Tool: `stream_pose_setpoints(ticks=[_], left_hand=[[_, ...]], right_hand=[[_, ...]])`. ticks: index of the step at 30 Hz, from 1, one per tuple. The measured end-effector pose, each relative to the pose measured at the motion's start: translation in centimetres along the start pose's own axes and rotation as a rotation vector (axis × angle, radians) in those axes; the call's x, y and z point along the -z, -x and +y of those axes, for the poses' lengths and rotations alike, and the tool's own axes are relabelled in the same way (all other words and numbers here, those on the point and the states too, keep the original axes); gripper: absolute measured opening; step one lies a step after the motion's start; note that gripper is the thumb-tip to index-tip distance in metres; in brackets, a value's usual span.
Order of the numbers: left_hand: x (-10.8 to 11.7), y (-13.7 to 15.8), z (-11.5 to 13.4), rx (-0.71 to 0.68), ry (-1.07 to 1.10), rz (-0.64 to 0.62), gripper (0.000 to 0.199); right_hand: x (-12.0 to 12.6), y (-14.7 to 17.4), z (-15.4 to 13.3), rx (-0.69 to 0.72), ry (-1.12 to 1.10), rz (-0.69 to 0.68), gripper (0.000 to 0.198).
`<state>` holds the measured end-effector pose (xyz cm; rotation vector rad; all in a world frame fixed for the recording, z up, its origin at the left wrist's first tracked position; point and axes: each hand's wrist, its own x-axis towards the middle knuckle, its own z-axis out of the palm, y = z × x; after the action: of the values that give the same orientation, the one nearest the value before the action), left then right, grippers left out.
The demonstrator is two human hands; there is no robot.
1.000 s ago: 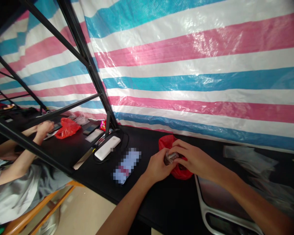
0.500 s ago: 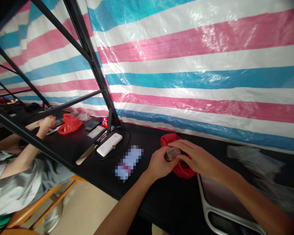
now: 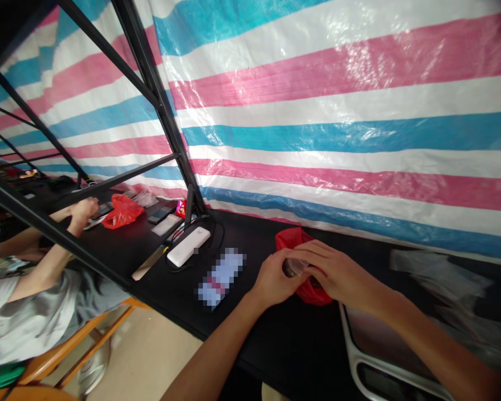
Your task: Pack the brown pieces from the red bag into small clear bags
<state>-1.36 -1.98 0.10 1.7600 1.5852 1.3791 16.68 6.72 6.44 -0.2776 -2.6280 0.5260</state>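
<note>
Over a red plastic bag (image 3: 291, 236) on the black table, my left hand (image 3: 278, 278) and my right hand (image 3: 338, 270) meet, fingers curled. Between them is a small clear plastic piece (image 3: 295, 267), possibly a little bag or container; its exact kind cannot be made out. Both hands grip it from opposite sides, and the right fingers cover its top. Part of the red bag shows behind and below the hands, with something dark inside it. Beneath my right forearm lies a flat scale (image 3: 350, 345) with a silver frame and a dark display.
A blurred-out phone-shaped object (image 3: 221, 278), a white power bank (image 3: 187, 247) and a black cable lie to the left. Clear plastic bags (image 3: 438, 273) are at the right. A black metal frame (image 3: 167, 122) stands at left; beyond it a person (image 3: 42, 301) sits near another red bag (image 3: 123, 211).
My right fingers have closed further over the top of the clear plastic piece, hiding more of it. The view has shifted slightly.
</note>
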Motion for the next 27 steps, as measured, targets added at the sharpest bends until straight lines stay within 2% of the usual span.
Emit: stream_pose_setpoints(ticks=[5,9,11,13,16,20,23,27], left_hand=[[0.1,-0.1,0.0,0.012,-0.104,-0.052,0.032],[0.3,-0.1,0.1,0.106,-0.105,0.015,0.019],[0.3,0.0,0.0,0.158,-0.134,0.024,0.016],[0.2,0.0,0.0,0.185,-0.174,0.027,0.019],[0.1,0.1,-0.2,0.199,-0.201,0.031,0.022],[0.1,0.0,-0.6,0.187,-0.089,0.035,0.028],[0.1,-0.2,-0.8,0.202,0.077,0.051,0.030],[-0.3,-0.4,-1.0,0.234,0.212,0.090,0.027]], right_hand=[[1.2,0.0,0.1,-0.143,0.051,-0.019,0.037],[1.8,0.4,1.6,-0.152,0.132,0.073,0.038],[1.5,0.9,2.6,-0.174,0.181,0.030,0.043],[0.9,1.4,3.4,-0.219,0.233,-0.076,0.050],[-0.4,1.6,3.9,-0.279,0.330,-0.163,0.049],[-1.3,1.2,3.6,-0.329,0.263,-0.144,0.032],[-1.4,1.0,3.3,-0.376,0.197,-0.142,0.035],[-1.5,1.1,3.0,-0.343,0.359,-0.170,0.035]])
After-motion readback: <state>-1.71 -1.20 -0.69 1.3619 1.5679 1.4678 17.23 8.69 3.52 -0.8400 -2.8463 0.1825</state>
